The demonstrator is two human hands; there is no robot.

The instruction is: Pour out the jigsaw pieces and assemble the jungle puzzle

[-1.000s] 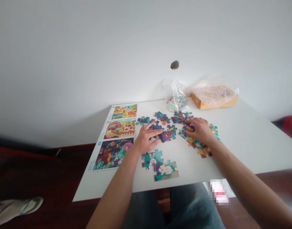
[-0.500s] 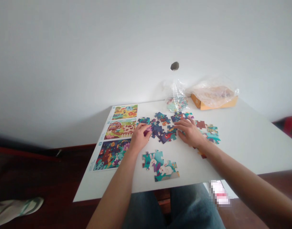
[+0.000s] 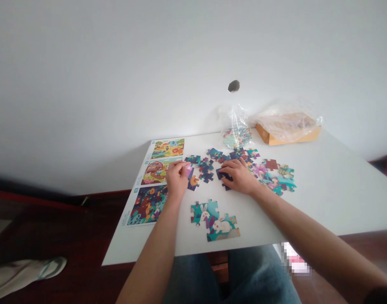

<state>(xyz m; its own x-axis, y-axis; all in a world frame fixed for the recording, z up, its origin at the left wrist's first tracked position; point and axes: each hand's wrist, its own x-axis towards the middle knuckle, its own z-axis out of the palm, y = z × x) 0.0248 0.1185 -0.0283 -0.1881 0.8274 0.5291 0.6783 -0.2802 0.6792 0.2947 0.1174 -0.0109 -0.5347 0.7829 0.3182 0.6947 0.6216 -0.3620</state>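
White walls rose behind a white worktop [image 3: 339, 202], with a small dark hole [image 3: 234, 86] in the wall above it and a dark wooden floor [image 3: 60, 228] below. Both hands sat on the worktop, apart from each other. The left hand [image 3: 177, 177] was curled, its fingertips [image 3: 180, 165] bunched at a pink-and-purple puzzle piece [image 3: 189, 171], which it seemed to pinch, though the fingers hid part of it. The right hand [image 3: 239, 177] lay arched over a dark blue puzzle piece [image 3: 223, 174], and whether it gripped that piece or only rested on it could not be told. Between the hands lay loose puzzle pieces [image 3: 206, 166], part of a long scatter that ran sideways across the worktop and continued past the right hand to a colourful cluster of pieces [image 3: 274, 180]. The right hand was nearer that cluster, while the left was nearer a picture card [image 3: 155, 202] printed with three scenes, lying along the worktop's left side. Closer to the person, just below the hands, sat a joined rabbit section [image 3: 215, 221]. Farther off, by the wall, were a clear plastic bag [image 3: 236, 122] and an orange box [image 3: 288, 137] wrapped in plastic.
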